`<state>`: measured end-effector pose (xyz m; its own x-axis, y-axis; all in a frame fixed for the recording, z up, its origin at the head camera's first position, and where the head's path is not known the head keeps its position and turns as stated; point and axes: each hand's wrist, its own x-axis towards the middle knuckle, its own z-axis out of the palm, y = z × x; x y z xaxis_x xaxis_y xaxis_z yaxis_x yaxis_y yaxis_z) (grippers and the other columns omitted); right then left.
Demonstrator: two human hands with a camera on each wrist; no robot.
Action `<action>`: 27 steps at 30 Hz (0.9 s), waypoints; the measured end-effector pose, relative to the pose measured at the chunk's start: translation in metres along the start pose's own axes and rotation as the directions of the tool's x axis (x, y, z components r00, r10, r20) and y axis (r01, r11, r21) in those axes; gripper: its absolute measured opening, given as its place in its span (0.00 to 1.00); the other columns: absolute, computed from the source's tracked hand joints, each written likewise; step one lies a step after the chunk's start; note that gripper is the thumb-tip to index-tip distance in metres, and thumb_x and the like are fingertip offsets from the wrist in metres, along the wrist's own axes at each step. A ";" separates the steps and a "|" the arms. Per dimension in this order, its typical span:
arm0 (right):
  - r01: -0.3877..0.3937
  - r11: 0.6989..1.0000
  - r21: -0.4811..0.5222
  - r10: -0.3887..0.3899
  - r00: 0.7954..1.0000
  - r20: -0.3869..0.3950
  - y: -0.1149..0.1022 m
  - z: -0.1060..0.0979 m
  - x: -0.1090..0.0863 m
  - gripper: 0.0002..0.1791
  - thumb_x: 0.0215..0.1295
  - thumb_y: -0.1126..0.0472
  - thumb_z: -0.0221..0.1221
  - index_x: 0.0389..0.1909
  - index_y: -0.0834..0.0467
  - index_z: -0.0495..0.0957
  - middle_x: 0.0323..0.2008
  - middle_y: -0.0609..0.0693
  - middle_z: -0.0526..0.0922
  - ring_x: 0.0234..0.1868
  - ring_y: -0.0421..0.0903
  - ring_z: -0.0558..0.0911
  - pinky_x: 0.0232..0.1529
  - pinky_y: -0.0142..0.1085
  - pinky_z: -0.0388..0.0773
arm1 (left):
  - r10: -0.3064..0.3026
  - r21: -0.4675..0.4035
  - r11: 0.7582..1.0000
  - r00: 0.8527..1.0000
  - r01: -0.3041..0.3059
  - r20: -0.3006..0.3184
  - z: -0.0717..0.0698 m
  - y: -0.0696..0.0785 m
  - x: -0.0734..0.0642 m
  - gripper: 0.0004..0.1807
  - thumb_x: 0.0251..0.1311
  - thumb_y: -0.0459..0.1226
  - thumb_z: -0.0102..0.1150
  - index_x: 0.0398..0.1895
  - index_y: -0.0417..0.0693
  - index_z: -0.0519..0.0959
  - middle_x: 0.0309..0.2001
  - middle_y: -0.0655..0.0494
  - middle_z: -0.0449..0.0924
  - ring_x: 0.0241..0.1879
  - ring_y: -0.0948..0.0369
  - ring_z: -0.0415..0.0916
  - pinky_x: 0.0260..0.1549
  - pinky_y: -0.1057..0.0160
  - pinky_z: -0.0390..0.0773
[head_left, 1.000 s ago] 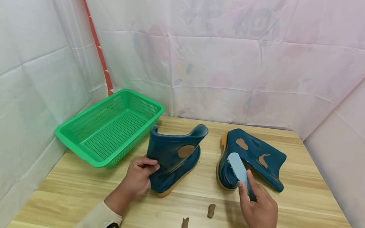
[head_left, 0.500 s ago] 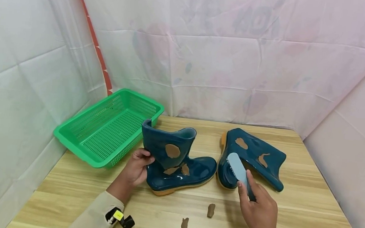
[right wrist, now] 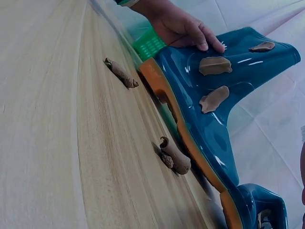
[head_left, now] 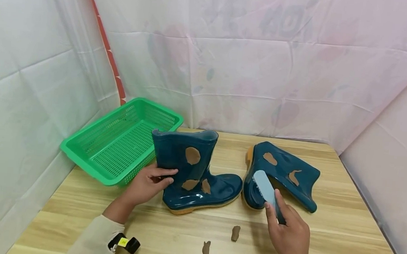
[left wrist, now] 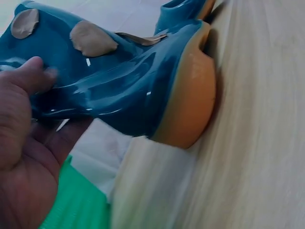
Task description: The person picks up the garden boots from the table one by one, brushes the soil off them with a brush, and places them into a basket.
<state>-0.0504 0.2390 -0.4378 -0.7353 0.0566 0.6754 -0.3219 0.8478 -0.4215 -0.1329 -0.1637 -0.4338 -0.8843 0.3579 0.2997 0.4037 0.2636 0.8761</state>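
A dark blue rubber boot (head_left: pixel 198 197) with an orange sole stands upright on the table, toe to the right, with several brown mud-like patches on its side. My left hand (head_left: pixel 148 186) holds the back of its shaft, thumb on the near side and other fingers behind, as the left wrist view shows. My right hand (head_left: pixel 288 231) grips a light blue brush (head_left: pixel 264 185), bristles facing left. Behind the brush a second blue boot (head_left: pixel 285 170) lies on its side, its shaft pointing right, with brown patches (head_left: pixel 270 159) on it.
A green plastic basket (head_left: pixel 105 181) stands at the back left. Two loose brown pieces, one (head_left: pixel 236 233) nearer the boots and one (head_left: pixel 206 250) closer to the front, lie on the wooden table (head_left: pixel 352 224). White cloth walls (head_left: pixel 242 74) surround the table.
My left hand has turned the held boot so its toe points right and its patched side faces me, then brought it upright. My left fingers have straightened somewhat. The right hand and brush stay put.
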 end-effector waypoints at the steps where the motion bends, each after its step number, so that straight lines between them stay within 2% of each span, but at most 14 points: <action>1: 0.002 1.000 -0.002 -0.002 1.000 0.001 0.000 0.000 0.000 0.32 0.51 0.70 0.75 0.60 0.66 0.81 0.35 0.63 0.88 0.33 0.57 0.87 0.31 0.31 0.78 | 0.012 0.008 1.000 1.000 -0.012 0.015 -0.001 0.001 0.000 0.16 0.66 0.29 0.66 0.57 0.44 0.86 0.60 0.42 0.76 0.27 0.61 0.71 0.27 0.63 0.75; 4: 0.011 1.000 -0.001 -0.011 1.000 0.007 0.001 0.000 0.000 0.31 0.51 0.70 0.74 0.60 0.66 0.81 0.33 0.62 0.88 0.32 0.55 0.87 0.30 0.33 0.78 | 0.060 0.041 0.997 0.997 -0.062 0.049 -0.002 0.006 0.000 0.19 0.63 0.28 0.69 0.57 0.45 0.86 0.64 0.40 0.74 0.25 0.64 0.71 0.24 0.64 0.74; 6: 0.026 1.000 0.004 -0.026 1.000 0.015 0.001 0.000 0.001 0.32 0.51 0.70 0.74 0.61 0.66 0.81 0.32 0.61 0.87 0.31 0.53 0.86 0.29 0.33 0.77 | 0.089 0.075 0.993 0.994 -0.094 0.061 -0.001 0.010 0.000 0.19 0.63 0.27 0.68 0.57 0.44 0.86 0.61 0.38 0.76 0.20 0.65 0.66 0.21 0.64 0.72; 8: 0.046 0.999 0.012 -0.047 0.998 0.037 0.001 0.000 0.001 0.32 0.50 0.70 0.74 0.60 0.66 0.81 0.30 0.59 0.87 0.27 0.49 0.83 0.26 0.33 0.74 | 0.104 0.120 0.987 0.993 -0.111 0.058 0.001 0.013 0.001 0.19 0.63 0.26 0.67 0.57 0.44 0.86 0.57 0.38 0.79 0.20 0.66 0.64 0.22 0.65 0.71; 13: 0.057 0.998 0.001 -0.057 0.985 0.166 -0.006 0.005 0.005 0.31 0.52 0.66 0.75 0.60 0.64 0.82 0.27 0.52 0.83 0.22 0.38 0.69 0.20 0.30 0.63 | 0.096 0.201 0.975 0.995 -0.100 0.026 0.003 0.016 0.000 0.24 0.62 0.24 0.67 0.61 0.47 0.84 0.51 0.43 0.83 0.22 0.67 0.65 0.22 0.65 0.72; 16: 0.060 0.998 -0.002 -0.057 0.969 0.242 -0.012 0.011 0.007 0.29 0.56 0.62 0.75 0.61 0.61 0.83 0.26 0.48 0.81 0.21 0.35 0.66 0.20 0.30 0.61 | 0.083 0.238 0.968 0.997 -0.080 -0.004 0.006 0.015 -0.002 0.26 0.62 0.23 0.66 0.63 0.50 0.83 0.46 0.48 0.85 0.20 0.69 0.62 0.19 0.66 0.71; 17: 0.066 0.998 0.007 -0.066 0.964 0.259 -0.014 0.013 0.007 0.29 0.57 0.61 0.75 0.61 0.61 0.83 0.25 0.45 0.80 0.21 0.34 0.65 0.19 0.29 0.61 | 0.082 0.248 0.966 0.997 -0.076 -0.014 0.007 0.015 -0.003 0.27 0.62 0.23 0.66 0.63 0.51 0.82 0.42 0.51 0.85 0.18 0.70 0.61 0.18 0.66 0.69; 19: 0.093 0.995 0.028 -0.097 0.956 0.277 -0.016 0.016 0.007 0.28 0.58 0.60 0.74 0.61 0.59 0.83 0.23 0.42 0.77 0.21 0.32 0.64 0.19 0.29 0.60 | 0.081 0.272 0.960 0.996 -0.069 -0.033 0.009 0.014 -0.004 0.27 0.63 0.23 0.66 0.64 0.52 0.82 0.32 0.57 0.82 0.17 0.71 0.58 0.17 0.67 0.67; 22: 0.133 0.989 0.059 -0.144 0.946 0.289 -0.019 0.022 0.007 0.28 0.58 0.60 0.74 0.61 0.58 0.83 0.21 0.37 0.72 0.21 0.30 0.62 0.18 0.28 0.59 | 0.093 0.302 0.951 0.993 -0.068 -0.068 0.013 0.014 -0.004 0.26 0.63 0.23 0.65 0.63 0.53 0.83 0.22 0.64 0.69 0.16 0.71 0.55 0.16 0.67 0.64; 23: 0.142 0.988 0.065 -0.155 0.943 0.294 -0.020 0.024 0.007 0.27 0.58 0.60 0.74 0.61 0.57 0.84 0.21 0.37 0.70 0.21 0.30 0.61 0.18 0.28 0.58 | 0.099 0.314 0.947 0.992 -0.068 -0.083 0.015 0.014 -0.004 0.26 0.63 0.23 0.66 0.62 0.53 0.83 0.20 0.65 0.66 0.16 0.70 0.54 0.17 0.67 0.64; 27: 0.165 0.983 0.083 -0.184 0.925 0.331 -0.026 0.031 0.007 0.27 0.59 0.60 0.74 0.61 0.56 0.84 0.20 0.37 0.69 0.19 0.30 0.59 0.17 0.27 0.57 | 0.116 0.357 0.932 0.982 -0.056 -0.149 0.022 0.014 -0.003 0.25 0.62 0.22 0.66 0.60 0.53 0.85 0.21 0.66 0.65 0.18 0.70 0.55 0.17 0.67 0.63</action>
<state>-0.0661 0.2008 -0.4407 -0.8188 -0.2782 0.5022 -0.4877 0.7986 -0.3528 -0.1192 -0.1414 -0.4309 -0.8565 0.2484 0.4524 0.5096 0.5459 0.6651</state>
